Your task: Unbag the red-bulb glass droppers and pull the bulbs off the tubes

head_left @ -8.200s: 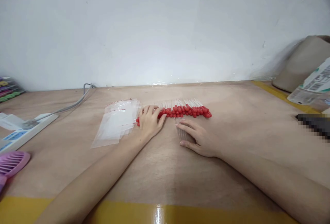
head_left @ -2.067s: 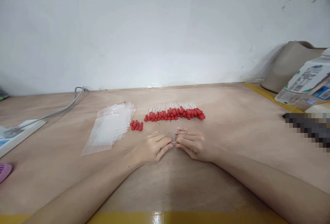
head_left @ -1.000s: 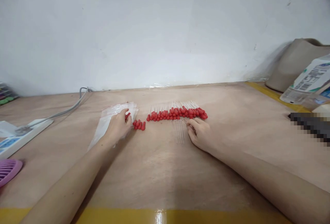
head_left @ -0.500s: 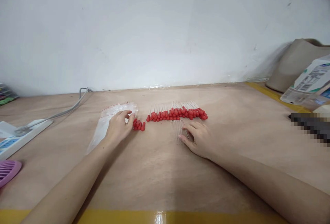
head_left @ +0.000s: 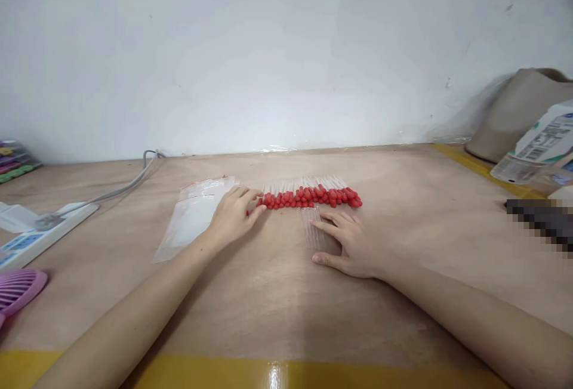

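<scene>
A row of droppers with red rubber bulbs (head_left: 308, 197) lies across the middle of the table, their thin clear stems pointing toward the wall. My left hand (head_left: 235, 213) is at the row's left end, fingers and thumb apart. It touches or covers some red bulbs there, and a little red shows beside the thumb. Just below the row lie several thin clear tubes (head_left: 312, 228), side by side. Over their right edge rests my right hand (head_left: 351, 243), open with thumb and fingers spread. Clear zip bags (head_left: 188, 222) lie left of my left hand, partly hidden by it.
On the left are a white power strip (head_left: 49, 237) with a grey cable (head_left: 120, 191) and a pink slatted object (head_left: 22, 287). A grey-brown bin (head_left: 505, 111), a labelled plastic package (head_left: 537, 144) and a dark blurred object (head_left: 537, 222) stand or lie at the right.
My left hand has moved right, from the bags to the red bulbs, and the small separate group is now mostly hidden. My right hand's thumb and fingers have spread wider.
</scene>
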`<state>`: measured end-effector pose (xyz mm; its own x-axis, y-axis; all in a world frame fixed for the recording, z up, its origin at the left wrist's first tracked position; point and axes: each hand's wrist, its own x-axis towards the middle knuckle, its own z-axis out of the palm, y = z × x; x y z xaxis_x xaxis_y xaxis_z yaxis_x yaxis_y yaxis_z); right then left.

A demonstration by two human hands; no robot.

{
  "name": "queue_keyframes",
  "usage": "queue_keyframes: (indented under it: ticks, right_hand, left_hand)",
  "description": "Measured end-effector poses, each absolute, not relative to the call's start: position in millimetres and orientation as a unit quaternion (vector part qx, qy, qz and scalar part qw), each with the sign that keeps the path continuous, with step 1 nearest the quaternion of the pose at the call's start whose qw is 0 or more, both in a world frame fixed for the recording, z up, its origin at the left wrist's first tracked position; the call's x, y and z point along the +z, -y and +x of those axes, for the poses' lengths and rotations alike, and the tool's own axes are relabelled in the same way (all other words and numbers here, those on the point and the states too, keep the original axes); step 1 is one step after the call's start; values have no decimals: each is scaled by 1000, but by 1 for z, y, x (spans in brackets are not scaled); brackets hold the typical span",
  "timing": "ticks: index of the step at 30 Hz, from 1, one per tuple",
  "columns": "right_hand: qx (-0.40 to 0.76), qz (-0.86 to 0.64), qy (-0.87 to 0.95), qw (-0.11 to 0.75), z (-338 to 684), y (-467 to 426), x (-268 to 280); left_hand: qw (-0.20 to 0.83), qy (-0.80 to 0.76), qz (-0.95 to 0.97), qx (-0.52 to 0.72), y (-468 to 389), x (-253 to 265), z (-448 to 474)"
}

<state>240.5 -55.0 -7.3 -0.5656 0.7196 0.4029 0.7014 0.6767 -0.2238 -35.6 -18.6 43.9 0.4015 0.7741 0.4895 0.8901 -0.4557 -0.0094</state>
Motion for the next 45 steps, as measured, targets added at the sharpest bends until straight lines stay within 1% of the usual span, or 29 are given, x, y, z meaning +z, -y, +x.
queue_keyframes:
  ticks: [5, 9, 12, 14, 19, 22, 24, 26, 29, 32, 34, 39, 42, 45]
  right_hand:
    - [25, -395, 886, 240, 243, 52, -10]
    - [26, -390, 883, 259, 243, 50, -11]
    - [27, -393, 883, 257, 244, 49, -10]
    - [28, -393, 884, 253, 245, 49, -10]
    - [50, -397, 880, 256, 246, 50, -7]
    - [74, -411, 863, 285, 244, 51, -5]
    - [87, -423, 841, 326, 243, 50, -5]
    - [93, -431, 818, 369, 241, 49, -6]
    - [96, -433, 793, 419, 241, 47, -8]
    - [82, -414, 794, 437, 241, 46, -8]
    - [61, -385, 817, 424, 241, 46, -8]
    - [14, -312, 862, 400, 241, 43, -13]
    - [17, -297, 872, 390, 240, 40, -16]
    - [34, -277, 874, 397, 238, 38, -16]
  left_hand:
    - [107, 476, -854, -181, -1, 44, -25]
    - [80, 480, -851, -196, -9, 43, -21]
    - [62, 489, -843, -214, -9, 40, -19]
    - [69, 500, -832, -229, -9, 37, -17]
    - [99, 523, -784, -320, -7, 33, -17]
    - [117, 504, -762, -391, 3, 32, -17]
    - [90, 492, -747, -438, 15, 29, -14]
    - [22, 484, -738, -468, 30, 23, -10]
    - [-76, 463, -750, -466, 49, 10, -4]
    - [-121, 434, -773, -447, 58, 3, -1]
    - [-120, 420, -789, -432, 60, 3, 0]
    - [-81, 389, -819, -414, 58, 4, -1]
    - [-71, 383, -827, -405, 58, 3, -2]
    - [-68, 374, -840, -388, 60, 6, 1]
